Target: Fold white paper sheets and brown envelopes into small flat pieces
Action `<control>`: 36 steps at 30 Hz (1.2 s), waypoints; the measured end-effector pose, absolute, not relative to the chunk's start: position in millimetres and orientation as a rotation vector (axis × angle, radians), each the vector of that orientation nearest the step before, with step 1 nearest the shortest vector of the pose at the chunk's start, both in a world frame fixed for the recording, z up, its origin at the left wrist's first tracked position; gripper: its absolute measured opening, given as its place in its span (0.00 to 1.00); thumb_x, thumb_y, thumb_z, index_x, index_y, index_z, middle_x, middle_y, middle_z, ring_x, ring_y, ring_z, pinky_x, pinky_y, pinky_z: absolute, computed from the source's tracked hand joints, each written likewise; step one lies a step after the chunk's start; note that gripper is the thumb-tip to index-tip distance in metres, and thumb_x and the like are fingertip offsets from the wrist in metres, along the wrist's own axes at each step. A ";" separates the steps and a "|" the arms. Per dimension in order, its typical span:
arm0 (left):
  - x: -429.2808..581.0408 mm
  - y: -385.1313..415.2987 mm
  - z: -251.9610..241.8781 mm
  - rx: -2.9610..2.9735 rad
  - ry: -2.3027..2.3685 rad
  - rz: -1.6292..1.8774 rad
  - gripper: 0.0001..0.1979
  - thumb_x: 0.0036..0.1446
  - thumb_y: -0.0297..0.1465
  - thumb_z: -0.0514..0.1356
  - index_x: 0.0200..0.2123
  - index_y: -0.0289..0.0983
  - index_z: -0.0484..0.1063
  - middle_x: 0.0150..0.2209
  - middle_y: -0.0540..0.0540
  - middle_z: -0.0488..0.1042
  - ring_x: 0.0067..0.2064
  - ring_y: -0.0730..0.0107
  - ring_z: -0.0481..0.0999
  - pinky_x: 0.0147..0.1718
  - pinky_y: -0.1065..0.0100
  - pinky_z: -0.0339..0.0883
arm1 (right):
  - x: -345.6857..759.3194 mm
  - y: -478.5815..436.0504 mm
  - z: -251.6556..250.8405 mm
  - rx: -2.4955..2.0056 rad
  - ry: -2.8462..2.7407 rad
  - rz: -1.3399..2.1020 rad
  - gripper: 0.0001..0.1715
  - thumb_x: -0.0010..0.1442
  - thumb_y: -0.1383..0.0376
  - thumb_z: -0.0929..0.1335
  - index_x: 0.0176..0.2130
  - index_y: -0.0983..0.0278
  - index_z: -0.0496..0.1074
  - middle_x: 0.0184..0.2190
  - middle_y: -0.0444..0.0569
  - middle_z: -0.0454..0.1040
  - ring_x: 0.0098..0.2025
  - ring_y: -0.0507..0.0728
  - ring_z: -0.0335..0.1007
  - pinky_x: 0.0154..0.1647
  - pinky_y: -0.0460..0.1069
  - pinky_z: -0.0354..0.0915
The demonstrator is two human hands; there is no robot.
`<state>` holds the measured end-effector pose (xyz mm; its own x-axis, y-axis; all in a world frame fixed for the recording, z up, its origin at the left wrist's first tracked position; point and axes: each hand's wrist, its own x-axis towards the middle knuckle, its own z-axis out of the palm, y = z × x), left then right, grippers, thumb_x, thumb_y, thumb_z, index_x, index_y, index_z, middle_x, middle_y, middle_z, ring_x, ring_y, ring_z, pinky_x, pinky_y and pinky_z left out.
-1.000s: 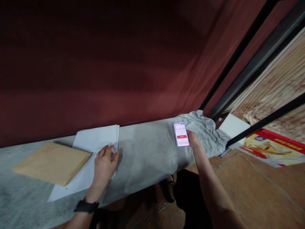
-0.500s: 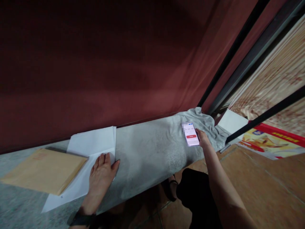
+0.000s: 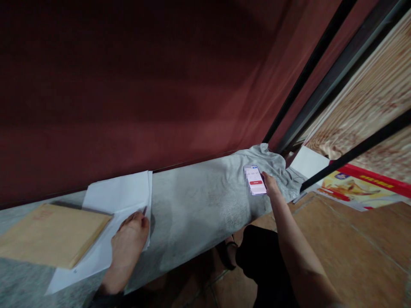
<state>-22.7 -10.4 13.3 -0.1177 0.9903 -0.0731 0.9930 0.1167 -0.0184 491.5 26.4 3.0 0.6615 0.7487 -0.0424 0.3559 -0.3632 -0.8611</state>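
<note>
My left hand [image 3: 127, 240] lies flat, fingers stretched, on white sheets of paper [image 3: 118, 199] spread on a grey cloth-covered table [image 3: 199, 201]. A stack of brown envelopes [image 3: 48, 233] rests on the paper just left of that hand. My right hand [image 3: 270, 185] reaches far to the right and holds a phone [image 3: 254, 180] with a lit screen showing a red button, at the table's right end over bunched grey cloth [image 3: 272, 164].
A dark red wall [image 3: 144, 85] runs along the back of the table. Black metal bars [image 3: 324, 81] and a patterned panel [image 3: 369, 115] stand at right, with a red and yellow poster [image 3: 362, 188] and a white sheet [image 3: 308, 162] below. The floor [image 3: 346, 248] is orange tile.
My left hand slid down and left on the paper and flattened. My right hand carried the phone slightly rightward. The view shifted a little.
</note>
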 end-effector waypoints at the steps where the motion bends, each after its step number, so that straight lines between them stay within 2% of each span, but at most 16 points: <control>1: -22.7 -10.5 14.5 2.054 2.322 -0.087 0.18 0.69 0.35 0.46 0.46 0.36 0.74 0.42 0.37 0.79 0.44 0.53 0.80 0.36 0.62 0.68 | 491.9 26.9 2.6 -1.993 -0.864 0.543 0.21 0.63 0.52 0.63 0.29 0.62 0.74 0.17 0.49 0.72 0.26 0.61 0.73 0.25 0.50 0.64; 4: -22.0 -9.8 17.7 2.076 2.338 -0.040 0.16 0.68 0.33 0.47 0.42 0.36 0.75 0.45 0.38 0.79 0.46 0.54 0.79 0.36 0.63 0.67 | 492.6 28.1 1.8 -2.058 -0.884 0.507 0.22 0.64 0.52 0.62 0.30 0.63 0.75 0.20 0.50 0.74 0.28 0.61 0.73 0.28 0.50 0.65; 6: -21.2 -8.0 19.6 2.047 2.350 -0.046 0.16 0.67 0.33 0.47 0.42 0.37 0.75 0.46 0.38 0.79 0.44 0.55 0.80 0.35 0.63 0.66 | 492.7 27.8 2.1 -2.092 -0.910 0.462 0.21 0.64 0.53 0.62 0.32 0.63 0.75 0.23 0.50 0.76 0.32 0.61 0.74 0.32 0.51 0.65; 10: -19.3 -3.3 23.9 1.937 2.334 -0.109 0.16 0.67 0.35 0.48 0.42 0.38 0.76 0.40 0.39 0.81 0.39 0.54 0.81 0.33 0.63 0.65 | 490.1 25.2 5.4 -2.135 -0.972 0.333 0.13 0.61 0.60 0.65 0.37 0.63 0.77 0.39 0.57 0.79 0.47 0.64 0.72 0.47 0.54 0.64; 14: -16.0 -2.5 28.1 1.945 2.344 -0.070 0.16 0.66 0.35 0.49 0.42 0.39 0.76 0.36 0.39 0.82 0.38 0.53 0.81 0.32 0.63 0.64 | 469.3 30.2 6.9 -2.127 -1.003 0.211 0.19 0.62 0.63 0.62 0.46 0.67 0.78 0.52 0.65 0.74 0.59 0.68 0.63 0.58 0.61 0.57; 17: -13.3 -4.5 27.7 1.968 2.358 -0.059 0.17 0.67 0.36 0.48 0.43 0.38 0.75 0.36 0.39 0.82 0.38 0.53 0.81 0.32 0.63 0.64 | 429.8 42.7 0.5 -2.051 -1.111 0.264 0.23 0.63 0.63 0.60 0.49 0.67 0.77 0.51 0.61 0.75 0.55 0.64 0.66 0.59 0.58 0.60; 22: -12.8 -3.8 20.4 1.967 2.351 -0.086 0.17 0.68 0.36 0.47 0.43 0.38 0.75 0.36 0.39 0.82 0.39 0.52 0.82 0.32 0.63 0.64 | 336.3 55.6 -15.5 -1.842 -1.407 0.504 0.15 0.60 0.67 0.65 0.42 0.60 0.81 0.42 0.48 0.80 0.43 0.55 0.75 0.48 0.48 0.67; 25: -11.6 -1.8 18.5 1.981 2.338 -0.116 0.17 0.67 0.35 0.47 0.45 0.37 0.75 0.37 0.38 0.82 0.40 0.52 0.82 0.34 0.63 0.65 | 287.0 49.5 -18.2 -1.667 -1.624 0.635 0.14 0.62 0.69 0.66 0.42 0.61 0.81 0.43 0.50 0.80 0.45 0.56 0.75 0.51 0.49 0.66; 29: -5.7 -2.5 23.3 1.989 2.331 -0.081 0.17 0.67 0.35 0.48 0.45 0.37 0.75 0.37 0.38 0.82 0.40 0.53 0.82 0.35 0.63 0.66 | 235.4 35.5 -16.9 -1.610 -1.735 0.799 0.14 0.63 0.70 0.66 0.44 0.59 0.80 0.43 0.48 0.79 0.41 0.55 0.75 0.48 0.49 0.67; 33: -0.2 -3.6 27.9 1.962 2.326 -0.055 0.17 0.68 0.36 0.48 0.46 0.37 0.74 0.37 0.39 0.82 0.40 0.53 0.82 0.34 0.64 0.65 | 201.1 28.8 -16.5 -1.607 -1.825 0.831 0.13 0.64 0.69 0.67 0.44 0.56 0.80 0.43 0.46 0.80 0.42 0.55 0.75 0.48 0.49 0.67; 36: -0.1 -1.7 25.7 1.950 2.308 -0.044 0.17 0.68 0.36 0.48 0.45 0.38 0.74 0.37 0.39 0.82 0.40 0.53 0.82 0.33 0.64 0.64 | 198.3 31.4 -15.4 -1.646 -1.855 0.759 0.12 0.64 0.68 0.67 0.44 0.57 0.79 0.45 0.47 0.80 0.46 0.57 0.74 0.52 0.51 0.66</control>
